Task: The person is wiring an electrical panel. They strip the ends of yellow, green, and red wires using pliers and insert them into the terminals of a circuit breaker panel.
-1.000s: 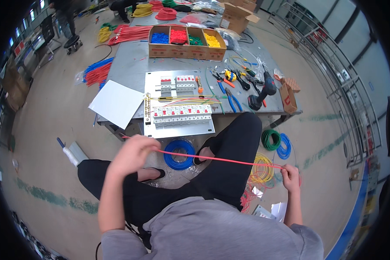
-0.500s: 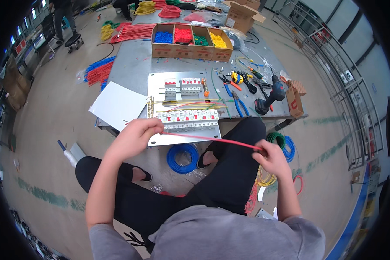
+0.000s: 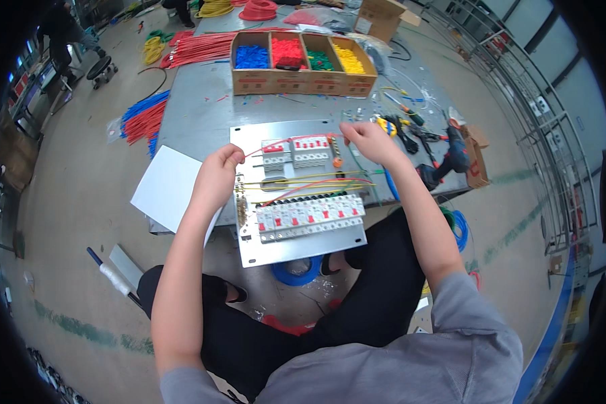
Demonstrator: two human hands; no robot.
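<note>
Stretched between my two hands is a red wire (image 3: 286,140), passing over the upper circuit breakers (image 3: 310,151) on a metal mounting plate (image 3: 306,254). My left hand (image 3: 215,176) pinches one end beside the plate's left edge. The other end is pinched in my right hand (image 3: 372,143), near the plate's upper right. A lower row of breakers with red switches (image 3: 311,215) sits closer to me. Yellow wires (image 3: 301,178) lie between the two groups, with a loose red wire over them. A brass terminal strip (image 3: 242,205) runs down the plate's left side.
A divided cardboard box (image 3: 303,82) of blue, red, green and yellow pieces stands behind the plate. A white sheet (image 3: 168,185) lies at the left. Beyond my right arm are a cordless drill (image 3: 451,158) and hand tools. A blue wire coil (image 3: 297,271) rests on the floor below.
Both hands have moved up and away from me, carrying the red wire from the plate's near edge to above the upper breakers. The plate appears larger and slightly turned.
</note>
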